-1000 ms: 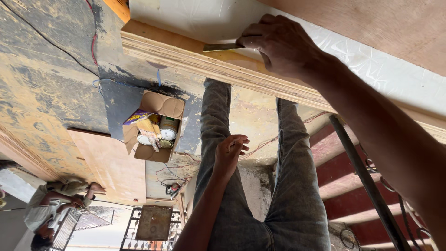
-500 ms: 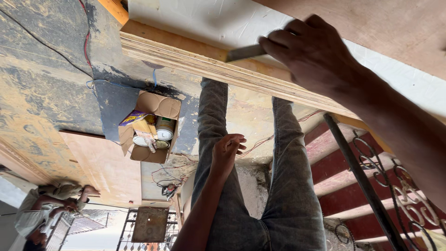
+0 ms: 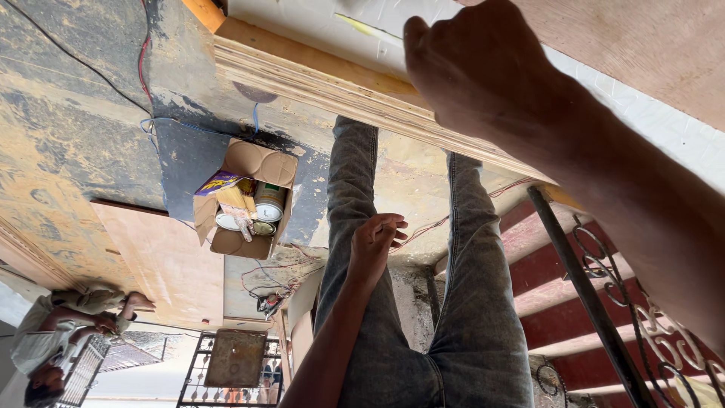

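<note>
Rough concrete floor (image 3: 68, 128), stained dark and yellowish, with thin wires (image 3: 266, 278) lying across it; on this floor an open cardboard box (image 3: 260, 162) with round tins (image 3: 269, 202) and small packets inside; beside the box, lower left, a flat brown wood sheet (image 3: 174, 264).

Across the upper part, a long plywood board (image 3: 340, 91) with layered edge, running from upper left down to the right, just in front of two legs in grey jeans (image 3: 355, 174); behind the board a white glossy sheet (image 3: 317, 23) with a small yellow streak.

Right hand (image 3: 483, 68) close to the camera, above the board's top edge, seen from the back, fingers curled in; impossible to tell from this side if something is held inside, and also not clear if touching the board or only over it.

Left hand (image 3: 375, 242) resting on the left thigh, fingers loosely bent, holding nothing; well apart from the board.

At the right side red painted steps (image 3: 544, 279) and a dark metal bar (image 3: 581, 279) with curled ironwork; at the bottom a rusty iron grille (image 3: 234, 359); in the lower left corner another person (image 3: 68, 325), low to the floor, far from both hands.
</note>
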